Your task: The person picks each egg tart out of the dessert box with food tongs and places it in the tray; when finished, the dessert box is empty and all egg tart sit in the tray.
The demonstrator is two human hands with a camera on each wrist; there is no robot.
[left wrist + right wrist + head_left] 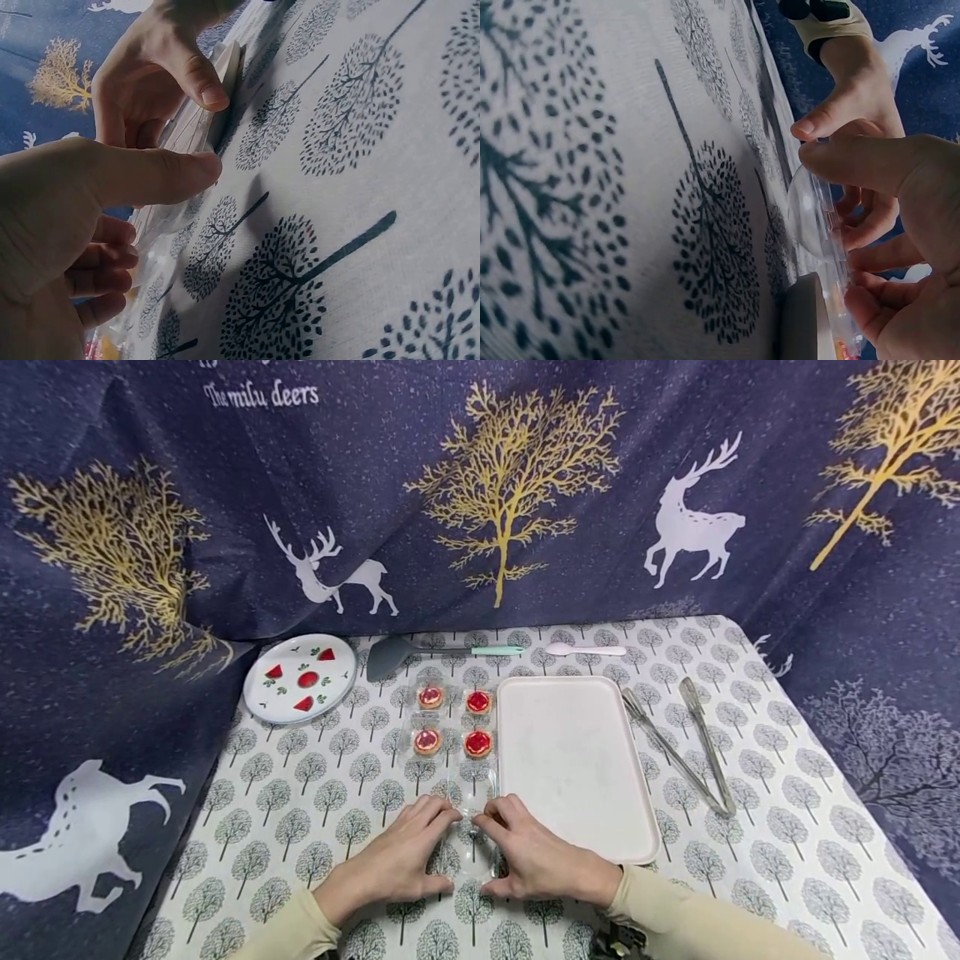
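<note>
A clear plastic clamshell box lies opened flat in the middle of the table. Its far half holds several small red-topped tarts in separate compartments. My left hand grips the left side of the near half, thumb at the near edge and fingers curled over the plastic. Opposite it, my right hand grips the right side the same way. Both thumbs meet close together at the rim in the left wrist view. In the right wrist view, the plastic's rounded bulge shows beneath the right thumb.
A cream rectangular tray adjoins the box on the right, with metal tongs beyond it. Behind lie a grey spatula with a green handle and a pale spoon. A watermelon-patterned plate sits at the back left.
</note>
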